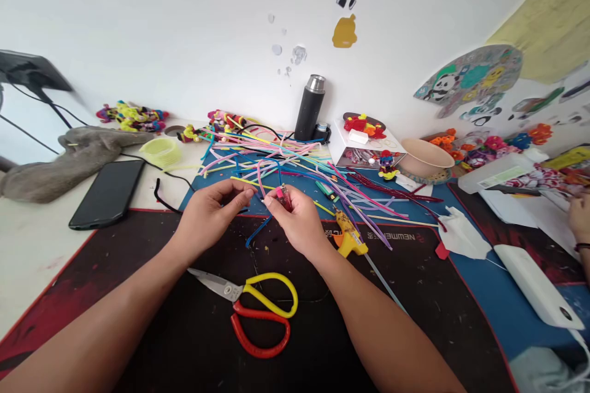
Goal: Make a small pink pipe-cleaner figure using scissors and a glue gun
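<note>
My left hand [209,212] is closed in a pinch over the dark mat, and what its fingertips hold, if anything, is too small to make out. Close beside it, my right hand [297,218] grips a small pinkish-red piece [284,198] between thumb and fingers. A bent blue pipe cleaner [258,232] shows below the fingertips; whether it joins the held piece I cannot tell. Below both hands lie scissors [239,291] with one yellow and one red handle, blades partly apart. A yellow glue gun [351,241] rests right of my right hand.
Many loose pipe cleaners [369,209] spread behind my hands. A black thermos [310,109] stands by the wall near a white box [343,147]. A phone [108,193] lies left. At right are a bowl [426,159], a white power bank [537,285] and another person's hand [579,218].
</note>
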A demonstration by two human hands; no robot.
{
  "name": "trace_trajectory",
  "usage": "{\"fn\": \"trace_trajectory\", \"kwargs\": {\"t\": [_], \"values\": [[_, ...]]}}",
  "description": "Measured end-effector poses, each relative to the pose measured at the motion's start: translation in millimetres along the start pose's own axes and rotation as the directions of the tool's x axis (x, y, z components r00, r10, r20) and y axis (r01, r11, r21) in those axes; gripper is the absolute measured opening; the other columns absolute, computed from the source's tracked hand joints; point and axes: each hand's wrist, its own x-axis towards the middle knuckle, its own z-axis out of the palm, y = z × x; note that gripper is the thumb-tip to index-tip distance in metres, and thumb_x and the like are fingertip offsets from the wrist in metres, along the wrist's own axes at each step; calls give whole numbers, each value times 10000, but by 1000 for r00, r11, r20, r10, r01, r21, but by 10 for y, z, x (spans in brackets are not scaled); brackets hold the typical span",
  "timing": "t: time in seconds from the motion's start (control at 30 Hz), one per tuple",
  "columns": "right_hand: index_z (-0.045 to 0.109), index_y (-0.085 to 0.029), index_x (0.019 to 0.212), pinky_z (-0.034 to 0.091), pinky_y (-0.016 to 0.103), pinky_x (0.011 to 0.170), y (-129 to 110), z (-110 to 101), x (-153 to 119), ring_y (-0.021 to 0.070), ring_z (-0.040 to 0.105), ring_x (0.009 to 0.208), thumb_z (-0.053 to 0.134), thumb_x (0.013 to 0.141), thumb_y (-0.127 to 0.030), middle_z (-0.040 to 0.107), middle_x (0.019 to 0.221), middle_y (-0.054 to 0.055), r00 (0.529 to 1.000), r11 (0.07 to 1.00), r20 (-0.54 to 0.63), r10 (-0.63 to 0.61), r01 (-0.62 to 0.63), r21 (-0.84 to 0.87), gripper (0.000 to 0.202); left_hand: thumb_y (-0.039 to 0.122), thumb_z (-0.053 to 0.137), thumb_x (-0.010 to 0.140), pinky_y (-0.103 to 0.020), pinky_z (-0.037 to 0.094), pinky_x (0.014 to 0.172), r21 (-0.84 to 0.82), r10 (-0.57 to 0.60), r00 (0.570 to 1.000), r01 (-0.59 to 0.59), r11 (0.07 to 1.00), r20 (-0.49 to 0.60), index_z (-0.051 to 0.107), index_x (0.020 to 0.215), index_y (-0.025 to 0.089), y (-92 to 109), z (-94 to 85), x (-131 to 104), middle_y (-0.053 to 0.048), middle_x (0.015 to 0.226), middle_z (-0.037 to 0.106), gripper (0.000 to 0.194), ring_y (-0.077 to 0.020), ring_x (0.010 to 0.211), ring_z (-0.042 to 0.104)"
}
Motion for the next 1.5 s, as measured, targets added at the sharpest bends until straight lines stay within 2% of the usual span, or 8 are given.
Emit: {"fn": "trace_trajectory", "kwargs": {"t": [0.2,0.37,0.57,0.73,0.87,1.03,1.3,1.5], "values": [[680,-217,921,400,286,665,132,11,19,151,484,678,702,935,-531,582,758,-41,998,998,-1,62,-62,-19,315,624,709,953,-310,555,785,7,9,1000,-9,1000,-13,797,952,222,-61,-15,17,-41,927,812,411,-228,836,711],[668,-216,932,422,294,702,33,-77,-73,170,547,733,663,954,-495,625,811,-19,997,983,41,61,-53,-174,280,621,692,966,-299,539,756,35,39,999,-39,999,-9,795,956,221,-86,-14,14,-42,925,810,414,-224,813,703],[545,-252,800,362,300,668,-143,-296,-170,179,536,706,643,981,-446,602,746,-26,993,867,93,69,-14,-499,284,664,664,962,-293,502,696,106,84,996,-84,991,1,806,961,231,-103,1,9,-44,890,816,456,-222,757,690],[432,-260,743,298,306,631,-48,-423,-210,167,473,655,635,1005,-432,542,702,-38,993,776,58,106,-46,-629,374,648,639,971,-295,491,683,130,105,994,-106,986,16,816,982,234,-112,9,12,-43,884,818,450,-227,754,688],[541,-247,805,286,306,633,43,-402,-253,175,514,683,657,1025,-404,604,740,-21,988,710,89,130,-30,-703,294,593,646,971,-304,537,772,129,137,990,-141,981,42,813,949,247,-105,25,10,-50,950,845,385,-250,847,735],[672,-230,917,291,313,660,24,-317,-284,207,624,767,663,1059,-370,735,842,38,974,624,122,192,-25,-781,199,577,641,974,-304,568,803,136,146,988,-152,979,51,815,960,247,-106,38,5,-55,972,857,373,-260,887,766],[725,-224,1047,239,352,647,-35,-261,-305,255,701,812,644,1095,-379,804,924,92,956,490,169,239,32,-871,181,545,630,984,-325,588,880,164,161,982,-175,971,95,817,949,251,-101,55,-18,-57,1003,863,350,-268,912,777],[735,-223,1079,236,361,649,-65,-259,-309,274,724,840,633,1107,-395,821,954,107,953,455,173,250,42,-890,201,541,640,984,-328,577,856,171,156,983,-171,970,97,812,975,248,-102,50,-26,-50,1000,863,340,-267,907,779]]}}
